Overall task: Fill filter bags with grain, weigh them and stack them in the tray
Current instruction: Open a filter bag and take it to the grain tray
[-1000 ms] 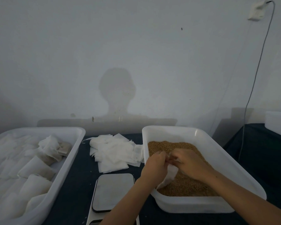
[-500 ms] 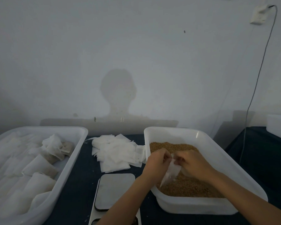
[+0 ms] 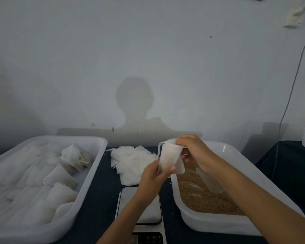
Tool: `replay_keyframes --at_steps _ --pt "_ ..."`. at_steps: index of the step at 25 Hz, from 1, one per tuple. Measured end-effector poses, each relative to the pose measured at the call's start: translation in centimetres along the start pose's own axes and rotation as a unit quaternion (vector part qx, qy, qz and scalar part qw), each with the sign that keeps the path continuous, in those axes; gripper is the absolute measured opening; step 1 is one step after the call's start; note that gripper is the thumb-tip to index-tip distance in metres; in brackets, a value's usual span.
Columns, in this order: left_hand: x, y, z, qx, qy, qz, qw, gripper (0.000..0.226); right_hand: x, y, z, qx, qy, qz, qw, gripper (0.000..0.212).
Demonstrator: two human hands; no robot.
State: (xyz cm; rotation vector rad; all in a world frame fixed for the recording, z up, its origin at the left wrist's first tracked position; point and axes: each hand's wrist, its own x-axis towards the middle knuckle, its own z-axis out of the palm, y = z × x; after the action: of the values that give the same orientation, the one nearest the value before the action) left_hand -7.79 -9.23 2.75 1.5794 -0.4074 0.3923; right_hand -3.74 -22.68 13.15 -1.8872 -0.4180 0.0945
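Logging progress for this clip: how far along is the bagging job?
Done: many filled bags lie in the left tray. In hand: both hands, left and right, hold one filter bag above the grain tub. Left: weighing on the scale, the empty bags.

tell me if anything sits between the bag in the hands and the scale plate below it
Nothing visible rests on the scale plate. The filter bag is held up between the left hand and right hand, above the near corner of the grain bin. Only the left forearm crosses over the plate.
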Motion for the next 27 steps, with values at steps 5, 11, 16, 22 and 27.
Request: replay_keyframes --at_steps 5,11,16,22,27 --pt "-2.3 -0.3 -3.9 -0.008 0.093 -0.041 0.995 0.031 -0.7 0.9 6.0 0.059 0.001 0.07 0.996 0.019" --pt "-4.8 -2.8 -6.8 0.039 0.18 -0.051 0.981 0.031 -2.4 5.7 12.1 0.139 0.016 0.056 0.989 0.028" --pt "-5.7 -3.6 -7.1 0.04 0.18 -0.058 0.981 0.018 -3.7 10.1 14.8 0.094 0.086 -0.062 0.99 0.007" --pt "-6.8 -5.0 -8.3 0.162 0.147 -0.106 0.97 0.027 -2.9 13.1 13.4 0.009 0.099 -0.091 0.991 0.011" --pt "-6.9 -5.3 -8.6 0.243 0.146 -0.109 0.953 0.005 -2.3 14.8 12.5 -0.056 0.088 -0.147 0.984 0.006"
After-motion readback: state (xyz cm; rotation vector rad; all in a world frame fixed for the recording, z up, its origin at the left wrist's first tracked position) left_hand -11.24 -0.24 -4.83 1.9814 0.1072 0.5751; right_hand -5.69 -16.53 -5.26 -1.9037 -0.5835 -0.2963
